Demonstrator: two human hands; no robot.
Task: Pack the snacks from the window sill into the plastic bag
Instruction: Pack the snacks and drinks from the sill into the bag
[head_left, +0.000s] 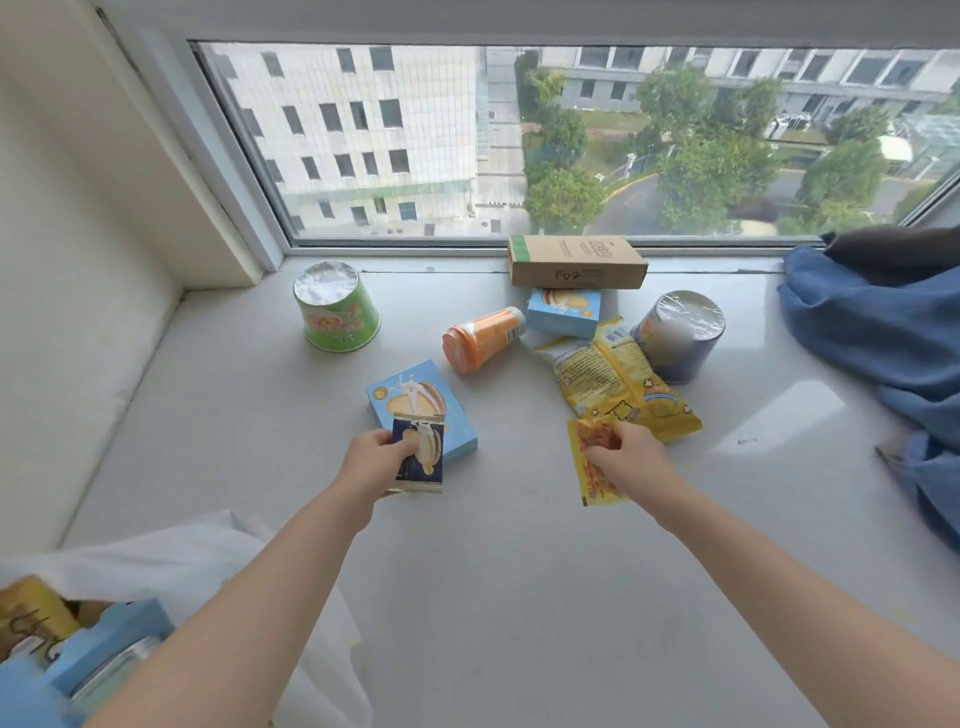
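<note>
Left grip: clenched round a dark blue snack packet, thumb across its face, the packet held upright just above the window sill. Right grip: a yellow-and-red snack packet is pinched by its upper edge, the rest hanging toward the camera.

Landmark taken: the light blue box lying flat on the sill. The dark blue packet is held against its near end, overlapping it. Right of the box, beyond the right grip, a yellow popcorn bag is seen lying flat. Behind-right of the box an orange-capped tube lies on its side, cap toward the camera. Farther behind-right, a 2nd smaller light blue box rests just in front of a brown cardboard carton, which sits against the window frame. Right of the popcorn bag, touching it, a blue cup with film-covered top is stood. Behind-left of the landmark box, well apart, a green cup with film-covered top is stood alone.

Near-left of the box, at the frame's lower corner, the white plastic bag is spread open; a yellow pack and a blue box are seen inside, partly blurred. Far right of the box, blue cloth is heaped on the sill.
</note>
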